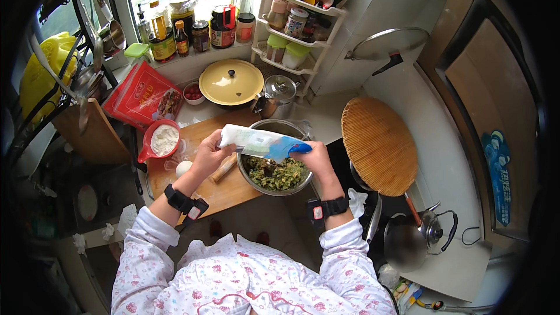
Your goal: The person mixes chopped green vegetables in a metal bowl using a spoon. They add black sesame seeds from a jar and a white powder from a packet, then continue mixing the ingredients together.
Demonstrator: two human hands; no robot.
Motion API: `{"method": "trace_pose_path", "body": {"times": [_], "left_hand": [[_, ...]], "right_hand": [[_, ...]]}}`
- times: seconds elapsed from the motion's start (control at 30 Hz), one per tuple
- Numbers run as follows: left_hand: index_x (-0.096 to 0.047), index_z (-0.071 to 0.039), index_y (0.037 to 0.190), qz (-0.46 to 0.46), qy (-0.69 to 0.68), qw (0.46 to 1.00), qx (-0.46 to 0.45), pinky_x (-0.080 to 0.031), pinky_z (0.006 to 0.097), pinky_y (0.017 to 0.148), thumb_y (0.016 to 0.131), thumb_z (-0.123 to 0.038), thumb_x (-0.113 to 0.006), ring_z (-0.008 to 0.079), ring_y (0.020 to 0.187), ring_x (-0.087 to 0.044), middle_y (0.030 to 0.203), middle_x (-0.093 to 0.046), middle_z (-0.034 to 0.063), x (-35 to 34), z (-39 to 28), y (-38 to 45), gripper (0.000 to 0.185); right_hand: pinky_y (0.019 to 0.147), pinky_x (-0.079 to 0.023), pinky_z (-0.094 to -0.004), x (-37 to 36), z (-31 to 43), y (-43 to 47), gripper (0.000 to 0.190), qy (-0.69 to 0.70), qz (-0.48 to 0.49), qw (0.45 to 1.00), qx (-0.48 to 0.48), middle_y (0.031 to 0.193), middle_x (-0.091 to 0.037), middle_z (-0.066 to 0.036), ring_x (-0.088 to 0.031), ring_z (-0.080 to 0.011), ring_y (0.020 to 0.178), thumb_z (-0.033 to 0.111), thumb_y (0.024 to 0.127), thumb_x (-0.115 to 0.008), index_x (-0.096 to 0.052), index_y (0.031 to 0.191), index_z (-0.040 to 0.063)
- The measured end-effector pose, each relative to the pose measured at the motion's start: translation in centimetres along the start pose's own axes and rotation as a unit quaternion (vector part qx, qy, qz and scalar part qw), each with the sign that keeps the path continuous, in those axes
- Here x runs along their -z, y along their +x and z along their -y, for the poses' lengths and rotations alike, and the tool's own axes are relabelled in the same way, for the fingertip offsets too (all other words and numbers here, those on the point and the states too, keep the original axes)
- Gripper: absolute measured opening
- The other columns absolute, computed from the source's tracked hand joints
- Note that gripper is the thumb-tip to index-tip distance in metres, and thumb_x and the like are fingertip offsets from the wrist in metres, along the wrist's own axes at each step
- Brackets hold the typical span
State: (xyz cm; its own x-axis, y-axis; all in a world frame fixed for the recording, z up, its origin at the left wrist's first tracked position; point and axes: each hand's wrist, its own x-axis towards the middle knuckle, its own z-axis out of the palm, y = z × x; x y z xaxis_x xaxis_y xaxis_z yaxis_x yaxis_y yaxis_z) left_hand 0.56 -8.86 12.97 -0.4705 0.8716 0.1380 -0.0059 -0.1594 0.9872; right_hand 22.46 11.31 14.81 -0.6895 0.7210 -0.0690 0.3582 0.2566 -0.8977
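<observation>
A white and blue plastic packet is stretched between my two hands above a metal bowl. My left hand pinches its white end, and my right hand grips the blue end. Chopped green filling lies in the bowl, partly hidden by the packet. Under my left hand, a wooden rolling pin rests on the wooden board. A ball of dough sits near my left wrist. What the packet contains cannot be seen.
At the board's left edge stands a red measuring cup of white flour. Behind are a yellow lidded pot, a small bowl of red fruit and a metal pitcher. To the right, a round woven lid covers a pan near a kettle.
</observation>
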Motion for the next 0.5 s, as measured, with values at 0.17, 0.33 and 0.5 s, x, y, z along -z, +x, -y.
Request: {"method": "trace_pose_path", "body": {"times": [0.17,0.33,0.5], "left_hand": [[-0.055,-0.003,0.112,0.0,-0.02,1.0,-0.017,-0.045,0.0205,0.069,0.085,-0.004,-0.063,0.0042,0.075,-0.051,0.091,-0.06,-0.0019,-0.6,0.1,0.4,0.028],[-0.055,-0.002,0.112,0.0,-0.003,1.0,-0.014,-0.045,0.0204,0.069,0.085,-0.003,-0.063,0.0038,0.077,-0.051,0.092,-0.06,-0.0022,-0.1,-0.1,0.3,0.028],[-0.055,-0.003,0.112,-0.025,0.01,0.999,-0.033,-0.045,0.0203,0.071,0.086,-0.003,-0.062,0.004,0.079,-0.052,0.093,-0.061,-0.0025,0.5,-0.4,0.4,0.027]], "right_hand": [[0.06,-0.048,-0.0239,0.2,-0.1,-0.3,0.021,0.044,-0.063,0.996,0.053,0.071,-0.069,-0.004,-0.059,-0.0055,0.063,0.008,0.069,-0.075,-0.071,0.088,0.001],[0.059,-0.048,-0.0253,-0.1,0.4,-0.1,0.02,-0.02,-0.043,0.997,0.056,0.07,-0.068,-0.005,-0.059,-0.0064,0.062,0.01,0.069,-0.075,-0.071,0.086,0.001],[0.062,-0.049,-0.0292,-1.2,1.1,1.2,0.019,-0.036,-0.047,0.997,0.056,0.071,-0.069,-0.007,-0.063,-0.0111,0.064,0.015,0.069,-0.074,-0.071,0.084,0.004]]}}
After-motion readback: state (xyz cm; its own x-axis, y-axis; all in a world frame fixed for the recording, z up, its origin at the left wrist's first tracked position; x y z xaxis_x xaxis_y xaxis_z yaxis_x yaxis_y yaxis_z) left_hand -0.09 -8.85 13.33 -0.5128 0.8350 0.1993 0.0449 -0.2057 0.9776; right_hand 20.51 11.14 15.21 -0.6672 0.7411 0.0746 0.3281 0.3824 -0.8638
